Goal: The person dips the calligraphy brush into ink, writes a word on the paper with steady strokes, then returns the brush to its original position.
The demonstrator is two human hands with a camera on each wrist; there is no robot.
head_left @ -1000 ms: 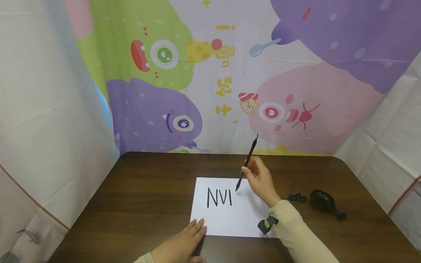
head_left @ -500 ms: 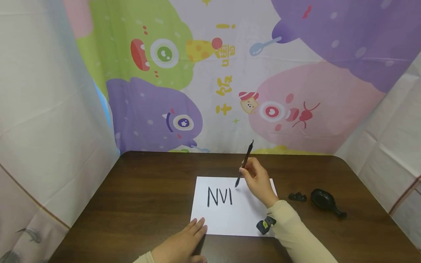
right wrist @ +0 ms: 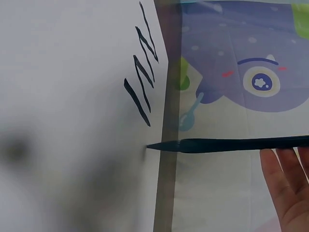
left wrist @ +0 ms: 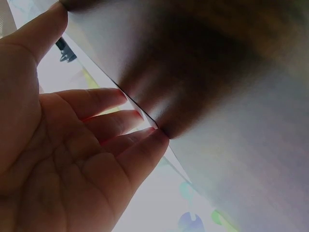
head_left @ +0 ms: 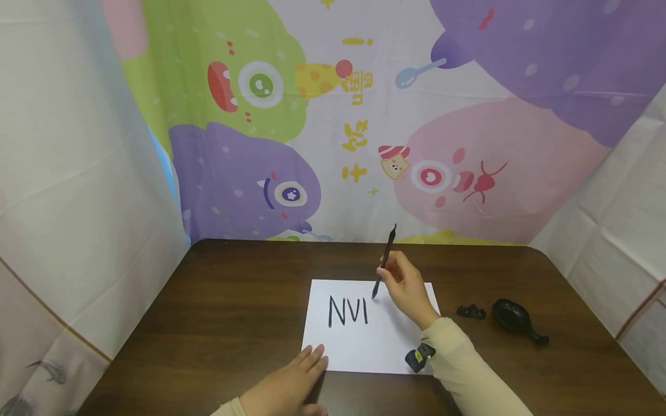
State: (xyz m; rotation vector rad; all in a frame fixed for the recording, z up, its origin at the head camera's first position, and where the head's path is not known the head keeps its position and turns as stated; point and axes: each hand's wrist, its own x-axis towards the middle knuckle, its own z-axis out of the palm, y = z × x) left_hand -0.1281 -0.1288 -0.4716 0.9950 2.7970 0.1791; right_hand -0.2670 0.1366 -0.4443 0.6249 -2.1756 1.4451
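Hands: two, one left hand (head_left: 283, 384) and one right hand (head_left: 413, 292). Brush (head_left: 387, 252): one. Paper sheet (head_left: 364, 352): one. Inked letters (head_left: 337, 311): three, one each of N, V and I. Separate black pieces on the table (head_left: 218, 300): two, comprising one handled dish (head_left: 512, 316) and one small ridged piece (head_left: 471, 312). Tables: one. Sleeves (head_left: 468, 364): two in view. Black wrist device (head_left: 416, 359): one visible. Large printed creatures (head_left: 229, 173): four plainly seen. Printed eyes (head_left: 260, 86): three. Printed blue spoons (head_left: 407, 78): two.
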